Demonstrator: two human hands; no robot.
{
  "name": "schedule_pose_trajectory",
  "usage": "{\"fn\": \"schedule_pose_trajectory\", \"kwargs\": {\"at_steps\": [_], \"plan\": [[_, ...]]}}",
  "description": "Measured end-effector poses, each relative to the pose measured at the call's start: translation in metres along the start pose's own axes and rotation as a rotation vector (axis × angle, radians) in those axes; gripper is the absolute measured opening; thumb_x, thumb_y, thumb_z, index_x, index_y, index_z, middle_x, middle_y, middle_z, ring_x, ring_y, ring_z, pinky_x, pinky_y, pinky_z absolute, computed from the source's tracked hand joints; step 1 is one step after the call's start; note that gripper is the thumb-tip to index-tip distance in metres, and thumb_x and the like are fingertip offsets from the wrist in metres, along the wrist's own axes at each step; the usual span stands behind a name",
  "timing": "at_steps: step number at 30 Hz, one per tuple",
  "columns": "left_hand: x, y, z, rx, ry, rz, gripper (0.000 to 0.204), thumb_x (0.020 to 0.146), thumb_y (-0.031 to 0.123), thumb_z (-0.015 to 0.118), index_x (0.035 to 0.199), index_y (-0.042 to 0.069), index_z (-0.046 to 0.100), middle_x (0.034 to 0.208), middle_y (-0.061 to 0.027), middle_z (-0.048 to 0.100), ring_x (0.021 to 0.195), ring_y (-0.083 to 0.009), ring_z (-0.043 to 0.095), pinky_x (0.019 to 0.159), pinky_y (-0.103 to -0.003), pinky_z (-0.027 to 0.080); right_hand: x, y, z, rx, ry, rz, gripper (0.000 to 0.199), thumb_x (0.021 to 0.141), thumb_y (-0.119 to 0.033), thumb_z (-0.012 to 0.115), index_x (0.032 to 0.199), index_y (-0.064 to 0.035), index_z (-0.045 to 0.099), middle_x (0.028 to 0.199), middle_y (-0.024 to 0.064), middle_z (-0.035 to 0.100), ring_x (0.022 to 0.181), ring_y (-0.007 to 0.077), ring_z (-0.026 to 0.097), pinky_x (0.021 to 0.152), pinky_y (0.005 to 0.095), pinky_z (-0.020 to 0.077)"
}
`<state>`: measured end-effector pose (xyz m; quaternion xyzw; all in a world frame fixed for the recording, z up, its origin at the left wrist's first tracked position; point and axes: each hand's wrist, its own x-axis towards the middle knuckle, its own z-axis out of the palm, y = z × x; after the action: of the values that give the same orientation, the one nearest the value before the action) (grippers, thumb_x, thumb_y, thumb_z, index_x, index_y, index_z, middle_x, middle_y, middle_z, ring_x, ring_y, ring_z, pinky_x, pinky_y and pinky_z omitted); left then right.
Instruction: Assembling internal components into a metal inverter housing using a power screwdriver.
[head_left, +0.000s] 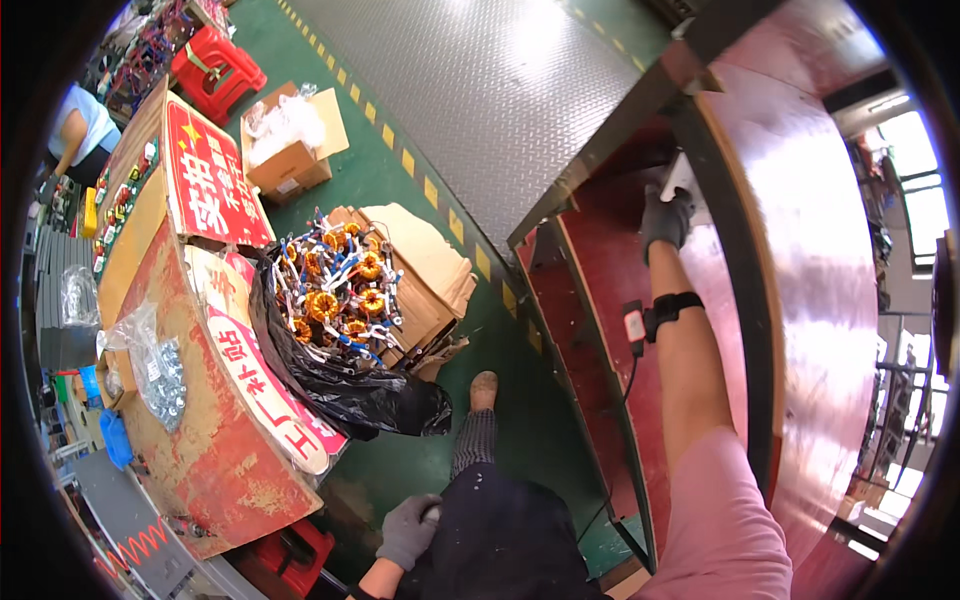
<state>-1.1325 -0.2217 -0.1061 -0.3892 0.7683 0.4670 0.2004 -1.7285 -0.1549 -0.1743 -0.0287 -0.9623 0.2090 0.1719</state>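
Observation:
My right hand (668, 218), in a dark grey glove, reaches far out over a red shelf (655, 290) of the rack on the right. Its fingers are closed on a flat white piece (680, 176) whose exact kind I cannot tell. A black strap (672, 308) with a small red-and-white box (633, 322) and a cable circles that forearm. Near my lap, my left hand (408, 532), also in a grey glove, is curled closed. Something small and pale (432, 514) shows at its fingers, too little to name.
Copper-wound coils with wires (340, 285) fill a carton lined with a black plastic bag (385, 400), left of my foot. A worn red workbench (215, 450) bears a bag of metal parts (165, 385). Behind are an open carton (290, 165), a red stool (215, 75) and another person (85, 130).

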Motion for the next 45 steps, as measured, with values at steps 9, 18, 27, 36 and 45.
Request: {"fn": "schedule_pose_trajectory", "kwargs": {"at_steps": [9,18,27,36,45], "plan": [[0.009,-0.008,-0.007,0.066,0.087,-0.094,0.020,0.080,0.023,0.060,0.098,0.014,0.065,0.097,-0.0099,0.064,0.090,-0.0294,0.062,0.078,-0.037,0.050,-0.003,0.055,-0.010,-0.137,0.025,0.058,0.053,0.079,-0.053,0.053,0.102,-0.0062,0.064,0.096,0.0205,0.065,0.093,0.0387,0.061,0.079,0.0480,0.0472],[0.026,0.080,0.041,-0.119,-0.014,0.220,0.022,0.084,0.023,0.056,0.104,0.015,0.063,0.099,-0.0117,0.064,0.092,-0.0311,0.061,0.079,-0.038,0.049,-0.168,0.230,-0.243,-0.027,-0.213,-0.380,0.020,0.080,-0.013,0.058,0.065,-0.0036,0.049,0.059,0.0153,0.050,0.053,0.0325,0.052,0.048,0.0400,0.0389],[-0.018,0.195,0.119,-0.903,-0.170,0.104,0.033,0.093,0.037,0.048,0.104,0.007,0.060,0.080,-0.0022,0.061,0.068,-0.0153,0.058,0.061,-0.029,0.050,-0.265,0.191,-0.434,0.245,-0.452,-0.837,0.019,0.063,-0.008,0.064,0.059,-0.0066,0.045,0.059,0.0117,0.048,0.051,0.0322,0.051,0.047,0.0408,0.0390],[-0.135,0.096,0.154,-1.641,-0.363,-0.349,0.017,0.088,0.023,0.059,0.099,0.010,0.057,0.090,-0.0047,0.061,0.081,-0.0205,0.057,0.075,-0.039,0.049,-0.314,0.157,-0.556,0.322,-1.081,-1.331,0.010,0.061,-0.012,0.060,0.062,-0.0089,0.051,0.063,0.0072,0.052,0.056,0.0296,0.054,0.050,0.0401,0.0425],[-0.266,-0.052,0.109,-1.923,0.082,-0.456,0.022,0.086,0.017,0.052,0.104,0.005,0.055,0.096,-0.0101,0.063,0.087,-0.0251,0.062,0.082,-0.041,0.050,-0.417,0.081,-0.532,0.531,-1.588,-1.415,0.016,0.062,-0.007,0.065,0.060,-0.0043,0.050,0.057,0.0144,0.048,0.053,0.0338,0.050,0.049,0.0399,0.0390]]}}
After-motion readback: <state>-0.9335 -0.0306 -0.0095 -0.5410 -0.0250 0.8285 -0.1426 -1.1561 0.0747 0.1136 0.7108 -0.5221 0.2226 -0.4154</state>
